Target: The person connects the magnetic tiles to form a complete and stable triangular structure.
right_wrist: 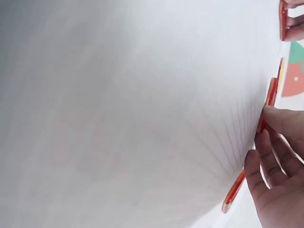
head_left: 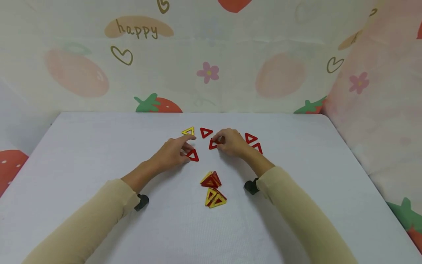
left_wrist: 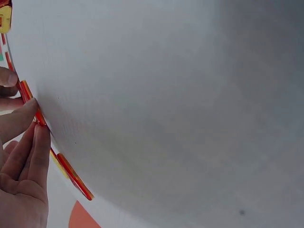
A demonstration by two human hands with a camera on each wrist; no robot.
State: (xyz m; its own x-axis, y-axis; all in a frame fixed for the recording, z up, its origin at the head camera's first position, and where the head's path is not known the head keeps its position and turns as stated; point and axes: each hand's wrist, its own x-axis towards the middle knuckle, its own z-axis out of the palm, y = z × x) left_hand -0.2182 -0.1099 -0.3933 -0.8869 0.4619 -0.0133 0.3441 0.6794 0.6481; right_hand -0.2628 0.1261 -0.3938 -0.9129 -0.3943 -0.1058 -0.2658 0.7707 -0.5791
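Note:
My left hand [head_left: 172, 152] pinches a red open-centred triangle tile [head_left: 196, 157] low over the table, thumb at its lower side. In the left wrist view this tile [left_wrist: 40, 115] appears nearly edge-on between thumb and fingers. To its right, my right hand [head_left: 232, 143] pinches another red triangle tile [head_left: 211, 145] by its right side. The right wrist view shows that tile [right_wrist: 272, 92] edge-on beneath the thumb. A yellow triangle tile [head_left: 193, 131] and a red triangle tile [head_left: 202, 132] lie just beyond the hands.
Two red triangle tiles [head_left: 247, 138] lie right of my right hand. Nearer to me, two small red-and-yellow pyramids [head_left: 211, 180] of joined triangles stand close together on the white table [head_left: 99, 146]. A printed cloth [head_left: 230, 40] hangs behind the table.

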